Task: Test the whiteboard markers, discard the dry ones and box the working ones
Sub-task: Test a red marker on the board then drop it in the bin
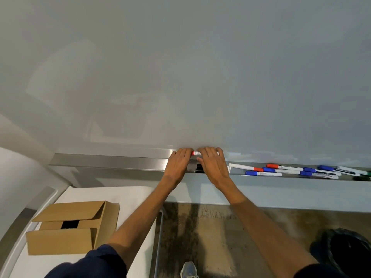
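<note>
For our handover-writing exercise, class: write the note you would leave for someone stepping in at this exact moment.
Left hand and right hand: both grip one red-capped white marker at the metal whiteboard tray, cap on.
Other white markers with blue and red caps lie in the tray to the right.
The brown cardboard box sits open on the white table, lower left. Its contents are hidden. The black bin is lower right.
Done: nothing visible; the grey whiteboard shows no test marks.
Left: uncap, test and sort this marker, then the rest.
</note>
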